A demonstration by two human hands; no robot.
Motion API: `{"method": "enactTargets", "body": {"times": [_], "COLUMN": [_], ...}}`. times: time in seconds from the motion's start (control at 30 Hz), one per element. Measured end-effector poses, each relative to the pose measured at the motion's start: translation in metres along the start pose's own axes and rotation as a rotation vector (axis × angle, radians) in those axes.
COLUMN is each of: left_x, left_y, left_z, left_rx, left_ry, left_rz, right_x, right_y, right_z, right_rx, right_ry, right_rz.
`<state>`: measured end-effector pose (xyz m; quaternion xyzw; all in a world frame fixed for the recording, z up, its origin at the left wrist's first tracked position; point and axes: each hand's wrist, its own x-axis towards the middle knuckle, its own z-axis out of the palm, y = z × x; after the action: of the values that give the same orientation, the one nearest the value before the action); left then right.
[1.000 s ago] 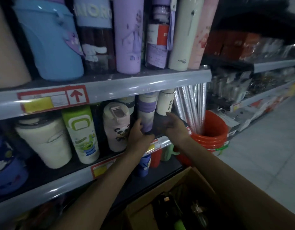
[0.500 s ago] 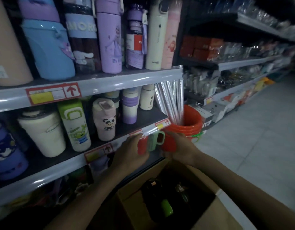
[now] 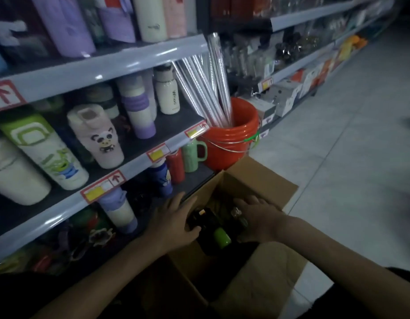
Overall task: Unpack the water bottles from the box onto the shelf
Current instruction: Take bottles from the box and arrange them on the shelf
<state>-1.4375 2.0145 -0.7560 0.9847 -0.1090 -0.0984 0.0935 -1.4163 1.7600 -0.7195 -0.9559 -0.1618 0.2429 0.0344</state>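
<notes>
**Q:** Where are the fingers?

**A:** The left hand (image 3: 176, 221) curls its fingers (image 3: 187, 203) and thumb round a dark bottle (image 3: 207, 221) with a green end. The right hand (image 3: 257, 217) spreads its fingers (image 3: 245, 201) over the neighbouring bottles; whether they grip cannot be told.

**Q:** And the containers?

**A:** Both bottles lie inside an open cardboard box (image 3: 257, 178) on the floor, against the shelf (image 3: 130, 63) stocked with flasks, one bearing a panda (image 3: 102, 139). An orange bucket (image 3: 234, 143) holds silver rolls (image 3: 213, 88).

**Q:** Any writing?

**A:** Price tags (image 3: 116, 178) show red arrows; the text is blurred.
</notes>
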Motion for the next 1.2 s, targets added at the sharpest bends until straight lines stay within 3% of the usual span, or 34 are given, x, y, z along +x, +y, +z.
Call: {"method": "enactTargets", "body": {"times": [0.23, 0.53, 0.63, 0.8, 1.03, 1.2], "left_x": [0.019, 0.090, 0.117, 0.145, 0.184, 0.190], "left_y": [0.013, 0.029, 0.033, 0.058, 0.073, 0.079], "left_z": [0.076, 0.169, 0.203, 0.227, 0.271, 0.280], "left_rx": [-0.017, -0.264, -0.298, -0.143, -0.563, -0.835], "left_ry": [-0.276, -0.353, -0.356, -0.341, -0.144, -0.115], "left_rz": [-0.108, -0.368, -0.463, -0.506, -0.963, -1.123], "right_x": [-0.007, -0.009, -0.007, -0.001, 0.000, -0.002], "right_y": [0.025, 0.062, 0.067, 0.071, 0.082, 0.094], "right_z": [0.064, 0.087, 0.088, 0.083, 0.079, 0.079], "right_rx": [-0.142, -0.092, -0.077, -0.006, 0.043, 0.054], "right_ry": [-0.111, -0.115, -0.116, -0.073, -0.029, 0.002], "right_rz": [-0.112, -0.035, -0.037, -0.042, -0.029, -0.007]}}
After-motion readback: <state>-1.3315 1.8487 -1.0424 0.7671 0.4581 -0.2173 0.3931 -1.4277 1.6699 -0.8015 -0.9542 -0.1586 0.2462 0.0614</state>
